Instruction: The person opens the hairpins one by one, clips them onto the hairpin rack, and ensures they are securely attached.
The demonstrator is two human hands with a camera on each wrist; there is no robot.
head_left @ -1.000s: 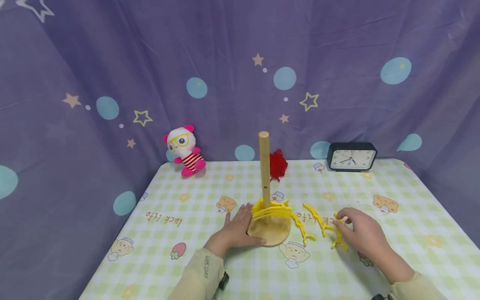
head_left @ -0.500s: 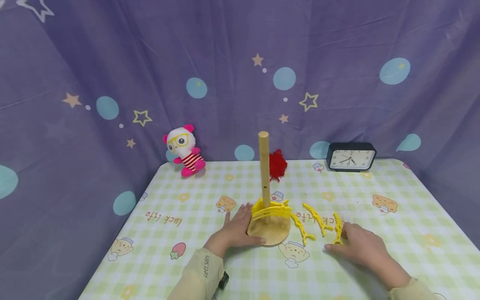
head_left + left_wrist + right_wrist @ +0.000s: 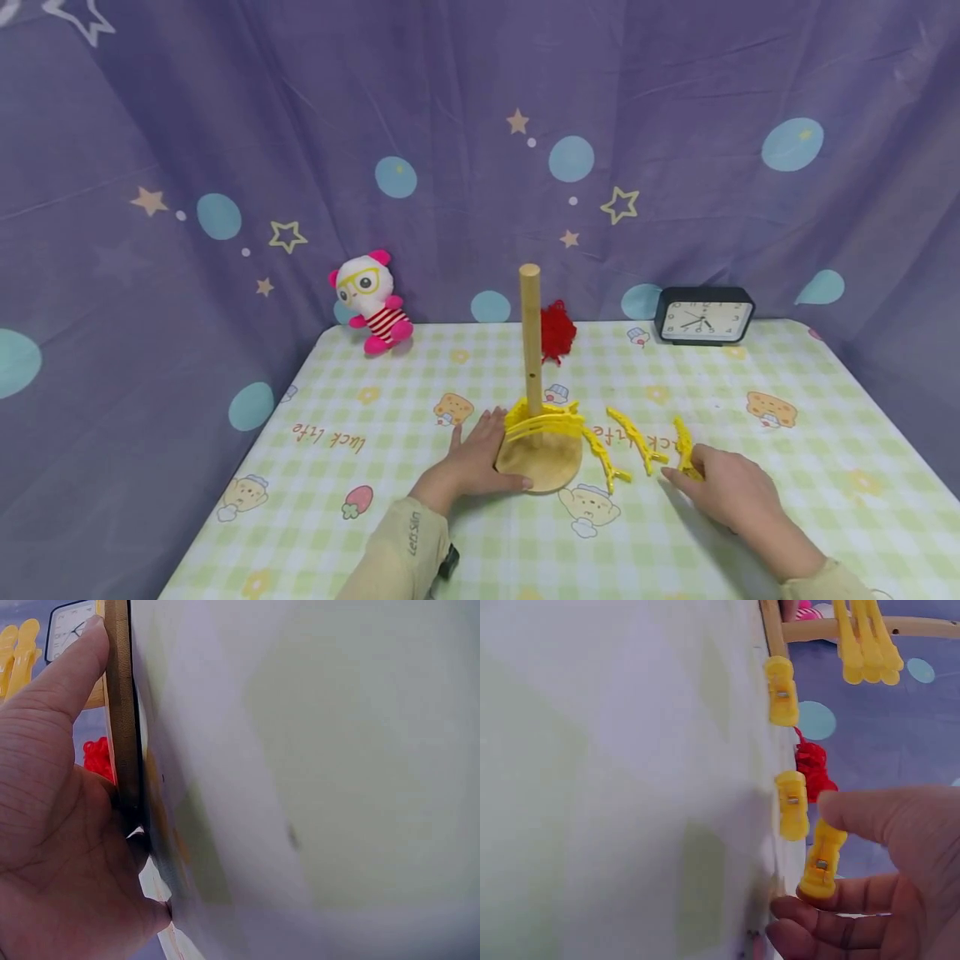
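Observation:
A round wooden base (image 3: pixel 542 465) bears an upright wooden pole (image 3: pixel 531 342). My left hand (image 3: pixel 474 460) holds the base's left rim, thumb along the front edge and fingers along the far side. Several yellow clips (image 3: pixel 558 423) lie side by side against the pole, low over the base. In my right hand (image 3: pixel 731 492), thumb and fingers pinch the handle end of a yellow spring clip (image 3: pixel 825 859), its long curved end pointing away from me. Two more clips lie on the cloth between the base and this hand, one nearer (image 3: pixel 606 465) the base, the other farther right (image 3: pixel 636 440).
Behind the pole is a red bundle of strands (image 3: pixel 557 332). A panda plush (image 3: pixel 371 300) sits at the back left and a black clock (image 3: pixel 703 317) stands at the back right. A checked cloth (image 3: pixel 300 517) covers the table, with a purple curtain (image 3: pixel 465 83) behind.
My right hand shifts from above the rightmost clip to its handle end and takes hold of it; the clip has moved slightly right. The left hand stays on the base.

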